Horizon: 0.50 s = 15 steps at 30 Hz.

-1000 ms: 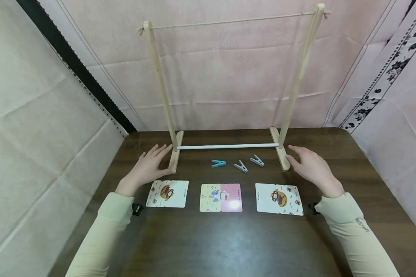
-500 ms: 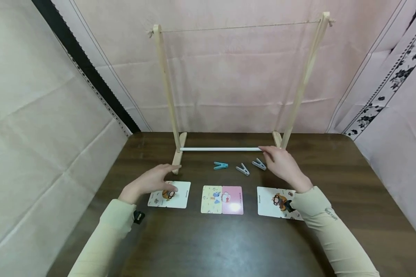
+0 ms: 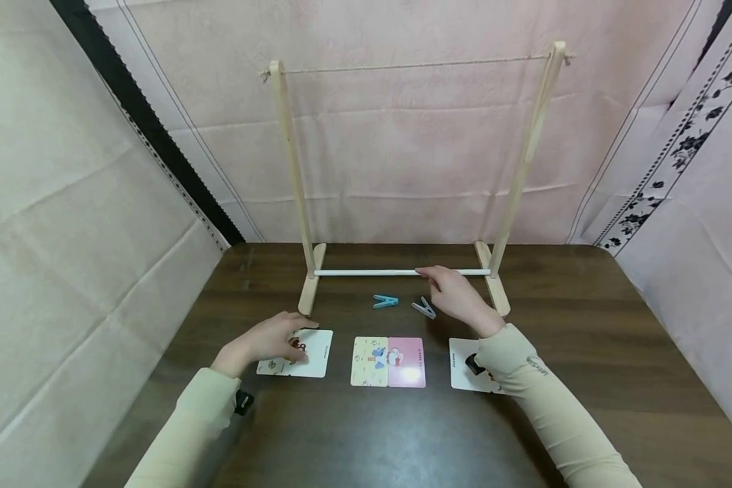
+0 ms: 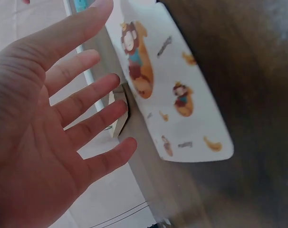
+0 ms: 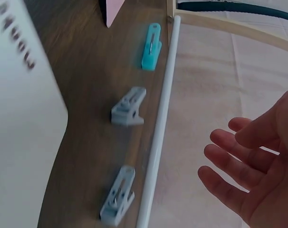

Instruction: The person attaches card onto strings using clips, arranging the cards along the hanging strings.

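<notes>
A person's left hand (image 3: 265, 346), fingers spread and holding nothing, is over a white card (image 3: 318, 356) on the brown table (image 3: 335, 434); the left wrist view adds its bare palm and the card's monkeys and bananas. The right hand (image 3: 463, 298), loosely bent and empty, is by a white rod (image 3: 366, 272), hiding from the head view a grey clothespin (image 5: 118, 195) that the right wrist view reveals beside another grey one (image 5: 129, 107) and a blue one (image 5: 151, 46).

Left card (image 4: 165, 90): white, printed with brown monkeys and yellow bananas. Middle card (image 3: 388, 373): half yellow, half pink. Blue clothespin (image 3: 385, 301), two grey clothespins (image 5: 129, 107). White bar (image 3: 366, 272), pale cream posts (image 3: 291, 149). Bench (image 3: 341, 440): dark brown, streaked grain. Backdrop (image 3: 402, 149): pale pink.
</notes>
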Each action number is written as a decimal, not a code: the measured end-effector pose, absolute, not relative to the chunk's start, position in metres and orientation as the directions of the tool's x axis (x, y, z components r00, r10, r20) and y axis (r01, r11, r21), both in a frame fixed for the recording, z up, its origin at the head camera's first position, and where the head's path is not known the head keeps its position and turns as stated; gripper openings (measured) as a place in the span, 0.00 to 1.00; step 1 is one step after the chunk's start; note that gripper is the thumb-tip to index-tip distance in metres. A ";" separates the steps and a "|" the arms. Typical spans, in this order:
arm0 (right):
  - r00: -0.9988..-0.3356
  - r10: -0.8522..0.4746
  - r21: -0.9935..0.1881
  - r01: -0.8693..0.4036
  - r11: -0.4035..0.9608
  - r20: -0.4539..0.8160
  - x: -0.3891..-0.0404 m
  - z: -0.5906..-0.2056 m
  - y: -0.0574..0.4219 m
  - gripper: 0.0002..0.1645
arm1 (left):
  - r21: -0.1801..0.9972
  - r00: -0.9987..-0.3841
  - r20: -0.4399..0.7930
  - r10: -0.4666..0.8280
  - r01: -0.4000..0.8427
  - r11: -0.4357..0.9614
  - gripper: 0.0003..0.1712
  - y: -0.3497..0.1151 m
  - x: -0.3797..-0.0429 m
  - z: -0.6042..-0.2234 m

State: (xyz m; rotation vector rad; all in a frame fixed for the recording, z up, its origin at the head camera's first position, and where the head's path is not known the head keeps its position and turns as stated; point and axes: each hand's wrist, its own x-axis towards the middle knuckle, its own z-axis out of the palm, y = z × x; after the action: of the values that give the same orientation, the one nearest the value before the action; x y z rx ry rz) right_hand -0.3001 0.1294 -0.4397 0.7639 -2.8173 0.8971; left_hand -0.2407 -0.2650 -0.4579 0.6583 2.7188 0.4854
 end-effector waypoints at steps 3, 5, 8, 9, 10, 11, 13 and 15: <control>-0.867 -0.447 -0.524 -0.492 0.695 0.220 -0.303 -0.441 0.121 0.22 | 0.392 -0.845 -0.189 0.499 0.401 0.828 0.37 -0.265 -0.239 -0.460; -0.864 -0.455 -0.516 -0.496 0.699 0.214 -0.303 -0.443 0.118 0.22 | 0.391 -0.846 -0.186 0.499 0.402 0.828 0.37 -0.263 -0.238 -0.462; -0.857 -0.476 -0.495 -0.505 0.707 0.195 -0.302 -0.448 0.113 0.23 | 0.390 -0.848 -0.195 0.493 0.394 0.832 0.36 -0.261 -0.236 -0.467; -0.856 -0.483 -0.492 -0.506 0.709 0.185 -0.303 -0.450 0.111 0.24 | 0.387 -0.850 -0.200 0.487 0.388 0.836 0.36 -0.261 -0.236 -0.469; -0.853 -0.490 -0.488 -0.511 0.708 0.181 -0.304 -0.452 0.109 0.24 | 0.387 -0.851 -0.202 0.484 0.385 0.838 0.36 -0.261 -0.235 -0.469; -0.848 -0.499 -0.486 -0.518 0.704 0.181 -0.304 -0.453 0.107 0.24 | 0.386 -0.854 -0.203 0.479 0.380 0.840 0.36 -0.261 -0.235 -0.470; -0.841 -0.510 -0.488 -0.527 0.696 0.181 -0.307 -0.454 0.102 0.25 | 0.376 -0.860 -0.201 0.469 0.374 0.848 0.36 -0.262 -0.235 -0.469; -0.842 -0.511 -0.496 -0.523 0.693 0.173 -0.310 -0.454 0.097 0.25 | 0.375 -0.863 -0.196 0.465 0.372 0.849 0.36 -0.263 -0.235 -0.467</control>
State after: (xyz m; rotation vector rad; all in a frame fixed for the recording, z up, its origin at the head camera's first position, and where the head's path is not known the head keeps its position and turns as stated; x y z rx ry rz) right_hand -0.3101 0.0974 -0.4542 0.8767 -2.8706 0.8515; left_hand -0.2353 -0.2627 -0.4667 0.6347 2.7457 0.4755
